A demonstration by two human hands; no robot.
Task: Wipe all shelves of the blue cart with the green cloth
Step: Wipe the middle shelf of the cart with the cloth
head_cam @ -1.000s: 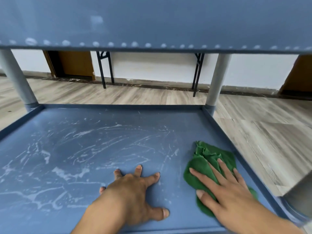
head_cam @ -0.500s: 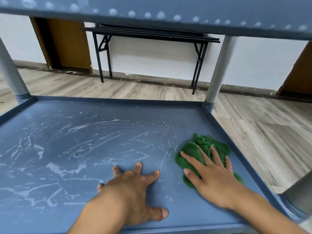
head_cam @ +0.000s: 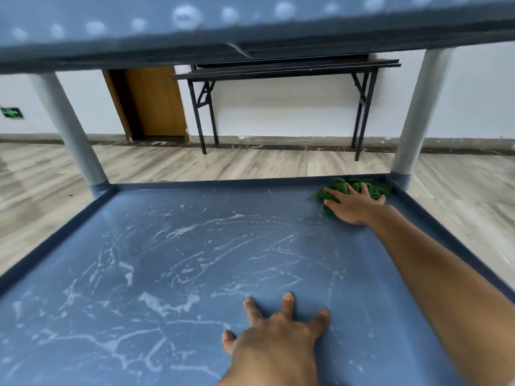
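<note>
I look under an upper shelf (head_cam: pixel 250 20) of the blue cart at a lower shelf (head_cam: pixel 172 260), which carries white streaks and smears. The crumpled green cloth (head_cam: pixel 338 188) lies in the far right corner of that shelf, against the rim and beside the grey post (head_cam: pixel 418 112). My right hand (head_cam: pixel 352 206) is stretched out and presses flat on the cloth, covering its near part. My left hand (head_cam: pixel 278 332) rests palm down on the near middle of the shelf, fingers spread, holding nothing.
A second grey post (head_cam: pixel 69 129) stands at the far left corner. Beyond the cart lie a wooden floor (head_cam: pixel 250 165), a black folding table (head_cam: pixel 284 73) against the white wall and a brown door (head_cam: pixel 156 101). The shelf has a raised rim all round.
My right hand has pushed the green cloth from the near right of the shelf to the far right corner. The left hand stayed planted. My view rose and shows more of the wall.
</note>
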